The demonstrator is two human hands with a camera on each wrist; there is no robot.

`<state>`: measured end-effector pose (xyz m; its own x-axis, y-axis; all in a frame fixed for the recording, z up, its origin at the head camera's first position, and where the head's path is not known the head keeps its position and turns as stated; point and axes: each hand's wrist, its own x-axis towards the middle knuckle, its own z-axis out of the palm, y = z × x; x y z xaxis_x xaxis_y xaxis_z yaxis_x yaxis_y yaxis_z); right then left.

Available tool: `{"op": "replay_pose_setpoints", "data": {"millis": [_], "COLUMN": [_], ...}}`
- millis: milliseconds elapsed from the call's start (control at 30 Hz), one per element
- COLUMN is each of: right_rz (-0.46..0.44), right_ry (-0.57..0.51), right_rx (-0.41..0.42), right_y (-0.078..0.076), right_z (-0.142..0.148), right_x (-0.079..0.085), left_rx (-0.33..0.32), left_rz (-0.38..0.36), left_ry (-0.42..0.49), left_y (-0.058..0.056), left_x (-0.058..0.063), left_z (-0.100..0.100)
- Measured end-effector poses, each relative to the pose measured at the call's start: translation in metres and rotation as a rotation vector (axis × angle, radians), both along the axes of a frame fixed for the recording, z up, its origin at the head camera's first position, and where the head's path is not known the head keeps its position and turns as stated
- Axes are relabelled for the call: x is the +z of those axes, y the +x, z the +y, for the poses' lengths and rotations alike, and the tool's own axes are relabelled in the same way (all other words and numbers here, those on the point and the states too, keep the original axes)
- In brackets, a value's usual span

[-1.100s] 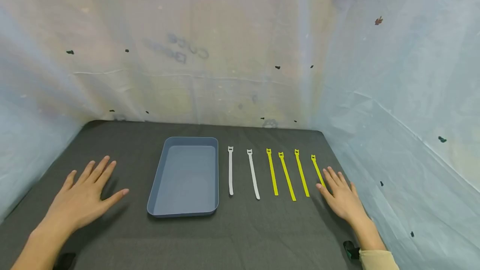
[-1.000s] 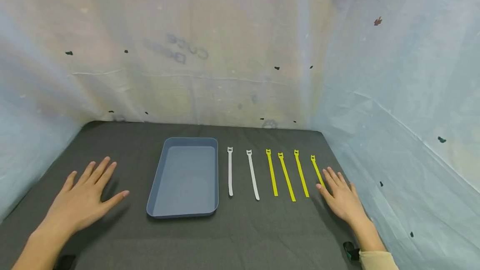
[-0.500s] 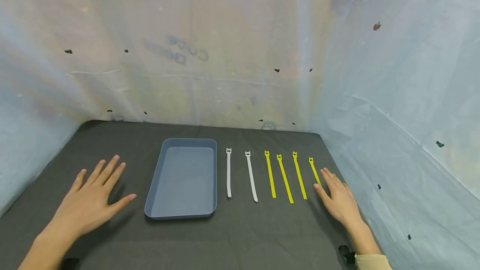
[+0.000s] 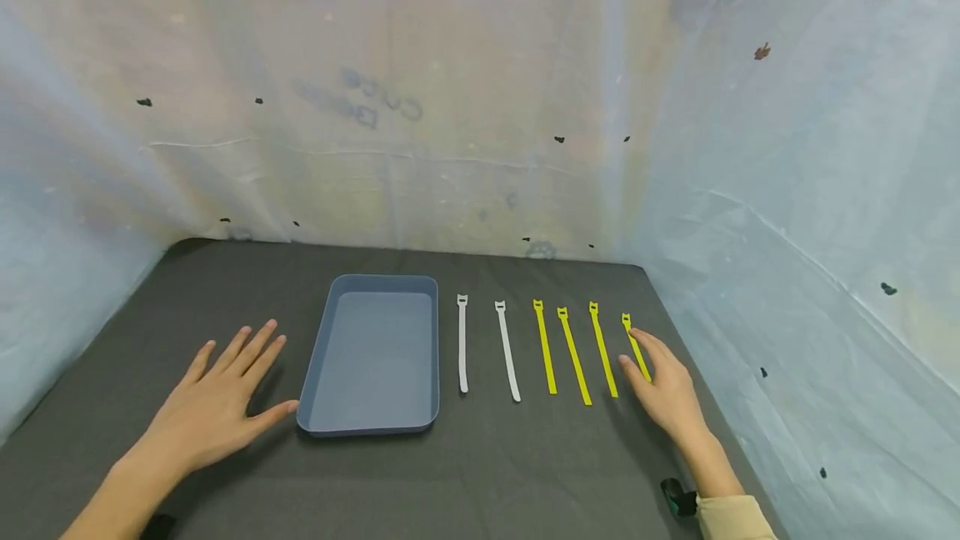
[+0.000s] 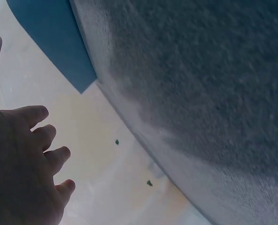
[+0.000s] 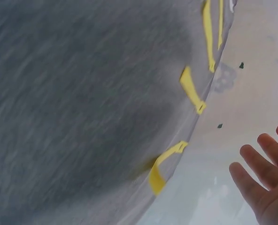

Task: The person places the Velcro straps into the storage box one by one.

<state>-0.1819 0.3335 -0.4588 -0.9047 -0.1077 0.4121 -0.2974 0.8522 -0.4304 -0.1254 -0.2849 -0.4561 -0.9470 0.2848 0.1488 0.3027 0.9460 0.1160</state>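
Nearer the tray than half a second ago, the left hand spreads its fingers, thumb tip at the left edge; touching or not, I can't tell. The right hand has shifted in over the end yellow strap, thumb and forefinger apart around it, gripping nothing, probably parted to straddle something thin. Other yellow straps and two white straps lie right of the tray, spaced, I'd guess, so each can be pinched alone.
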Motion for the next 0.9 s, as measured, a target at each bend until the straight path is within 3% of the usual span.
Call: {"op": "replay_pose_setpoints", "data": {"millis": [367, 667, 900], "right_rz": [-0.009, -0.206, -0.234], "right_ry": [-0.128, -0.321, -0.377], "right_rx": [0.065, 0.099, 0.146], "right_y": [-0.01, -0.024, -0.04], "right_z": [-0.03, -0.057, -0.076], "right_x": [0.009, 0.015, 0.017], "left_rx": [-0.071, -0.102, -0.111], "left_rz": [-0.029, -0.044, -0.055], "left_ry": [0.017, 0.021, 0.024], "left_y": [-0.005, -0.007, -0.008], "left_x": [0.0, -0.007, -0.015], "left_z": [0.017, 0.027, 0.029]}}
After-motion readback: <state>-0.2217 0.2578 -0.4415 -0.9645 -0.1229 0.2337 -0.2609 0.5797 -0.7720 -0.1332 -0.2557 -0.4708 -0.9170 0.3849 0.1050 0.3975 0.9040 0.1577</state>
